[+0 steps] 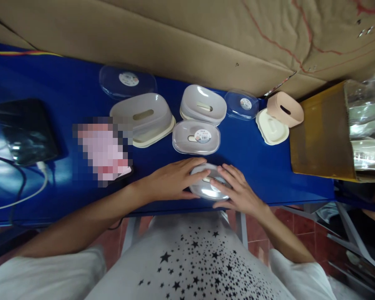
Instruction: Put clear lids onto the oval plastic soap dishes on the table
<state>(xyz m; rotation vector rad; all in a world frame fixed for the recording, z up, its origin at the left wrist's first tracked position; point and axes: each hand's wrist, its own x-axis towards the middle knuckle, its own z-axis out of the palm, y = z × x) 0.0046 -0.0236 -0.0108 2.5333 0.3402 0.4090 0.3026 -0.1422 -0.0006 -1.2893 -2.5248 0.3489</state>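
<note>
At the front edge of the blue table sits a small oval plastic box with a clear lid (210, 193). My left hand (178, 179) grips its left side, fingers over the lid. From the right, my right hand (237, 185) holds the other side, partly covering a round label. Just beyond is a second lidded oval box (183, 139) with a slot and a round barcode label. Behind that stands a pale slotted box (187, 98) on a cream base, and left of it a larger slotted box (156, 110) on its own base.
Clear lids (109, 81) (233, 106) lie at the back. A peach slotted box (286, 110) rests against a cream tray (268, 135). Right stands a carton (321, 133) of wrapped items. Left are a black device (28, 129) with a cable and a blurred-out phone-like object (103, 150).
</note>
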